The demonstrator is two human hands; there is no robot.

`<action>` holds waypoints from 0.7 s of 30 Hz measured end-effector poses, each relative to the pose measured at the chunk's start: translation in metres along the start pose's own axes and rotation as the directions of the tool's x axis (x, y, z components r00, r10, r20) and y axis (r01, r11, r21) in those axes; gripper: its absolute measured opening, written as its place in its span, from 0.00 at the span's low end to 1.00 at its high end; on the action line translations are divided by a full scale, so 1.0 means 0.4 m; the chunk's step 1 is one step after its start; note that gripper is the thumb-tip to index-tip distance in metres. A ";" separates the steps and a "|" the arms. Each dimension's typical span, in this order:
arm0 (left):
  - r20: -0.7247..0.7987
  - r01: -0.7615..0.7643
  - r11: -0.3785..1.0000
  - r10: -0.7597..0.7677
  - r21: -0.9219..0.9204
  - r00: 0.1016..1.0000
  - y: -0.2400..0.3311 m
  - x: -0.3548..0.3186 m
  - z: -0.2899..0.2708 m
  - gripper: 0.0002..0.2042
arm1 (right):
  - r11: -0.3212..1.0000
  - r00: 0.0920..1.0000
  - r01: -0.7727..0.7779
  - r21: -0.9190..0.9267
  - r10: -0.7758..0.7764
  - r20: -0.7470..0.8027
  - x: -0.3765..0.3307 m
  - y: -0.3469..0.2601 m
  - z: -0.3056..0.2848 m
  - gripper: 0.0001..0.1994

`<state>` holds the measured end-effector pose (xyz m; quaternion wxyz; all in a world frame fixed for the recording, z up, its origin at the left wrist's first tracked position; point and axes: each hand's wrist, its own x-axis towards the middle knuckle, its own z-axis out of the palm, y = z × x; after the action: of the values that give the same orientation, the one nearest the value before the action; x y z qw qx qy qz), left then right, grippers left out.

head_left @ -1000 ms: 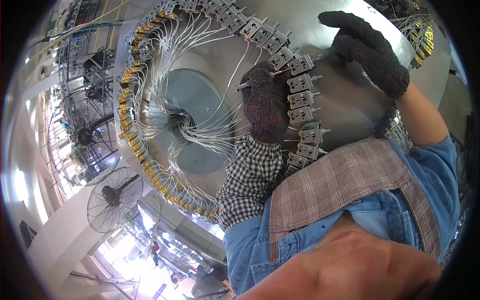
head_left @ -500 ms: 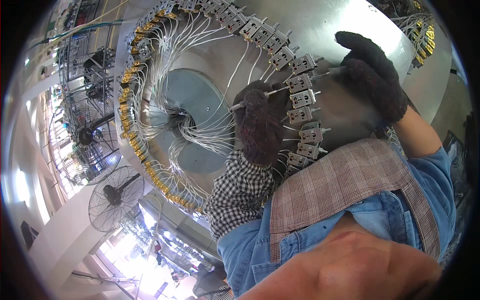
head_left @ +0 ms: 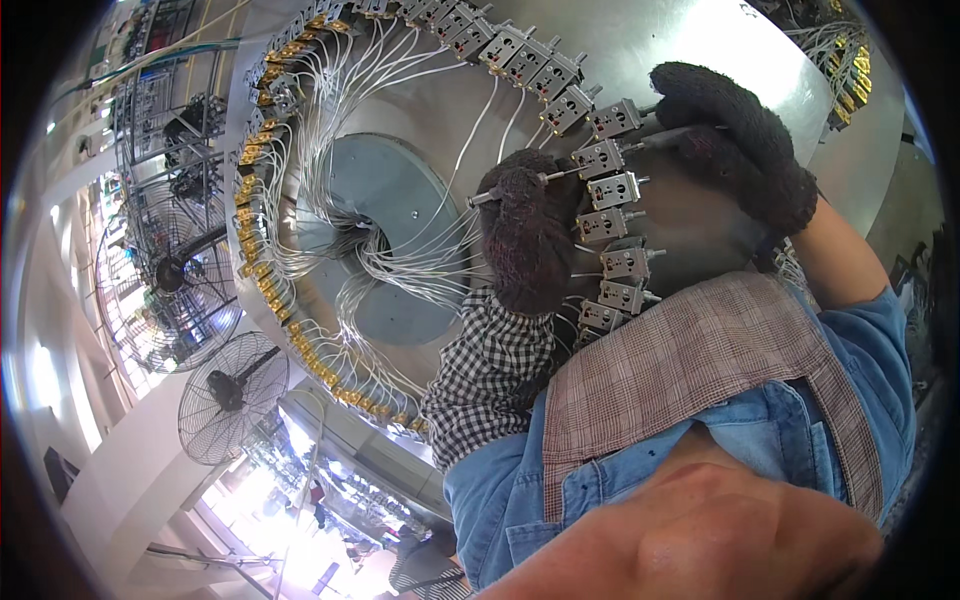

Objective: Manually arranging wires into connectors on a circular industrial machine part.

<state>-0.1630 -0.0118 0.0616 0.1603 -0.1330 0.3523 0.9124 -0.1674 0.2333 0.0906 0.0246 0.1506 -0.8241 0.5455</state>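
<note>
A large round steel turntable (head_left: pixel 690 60) carries a ring of grey sockets (head_left: pixel 612 190) and brass-coloured terminals (head_left: pixel 262 290), with white wires (head_left: pixel 420 260) running to its hub. My left hand (head_left: pixel 525 240), in a dark knit glove, is curled on a thin metal rod (head_left: pixel 480 197) just left of the sockets. The rod points toward one socket (head_left: pixel 598 157). My right hand (head_left: pixel 735 140), also gloved, is curled at the right of that socket over what looks like the same grey shaft (head_left: pixel 660 138).
A grey hub plate (head_left: pixel 375 200) sits at the disc's centre. Two wire-guarded fans (head_left: pixel 230 395) and metal racks (head_left: pixel 160 120) stand at the left. Another wired ring (head_left: pixel 845 55) shows at the upper right. My plaid apron (head_left: pixel 690 390) presses against the disc's near rim.
My right hand has come down from the disc's far edge to the sockets and curled there. My left hand has shifted slightly left and up along the socket row.
</note>
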 end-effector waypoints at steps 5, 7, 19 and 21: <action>0.001 0.007 0.996 -0.007 0.092 1.000 0.004 -0.003 0.022 0.11 | 0.996 0.998 -0.057 -0.069 0.057 -0.008 -0.002 0.002 -0.003 0.18; 0.002 0.002 0.995 -0.002 0.097 1.000 0.003 0.003 0.020 0.11 | 0.987 0.999 -0.044 -0.155 0.044 -0.003 0.002 0.001 -0.002 0.17; -0.025 0.006 0.996 -0.004 0.088 1.000 -0.002 0.005 0.019 0.12 | 0.995 0.996 -0.087 0.039 0.089 -0.032 0.014 -0.021 0.000 0.15; 0.011 0.039 0.988 -0.041 0.149 0.999 0.000 0.007 0.008 0.13 | 0.994 0.997 -0.058 -0.092 0.052 -0.064 0.012 -0.006 0.005 0.14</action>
<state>-0.1661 -0.0093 0.0628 0.1905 -0.1215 0.4153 0.8812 -0.1710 0.2295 0.0927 0.0417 0.1097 -0.8514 0.5112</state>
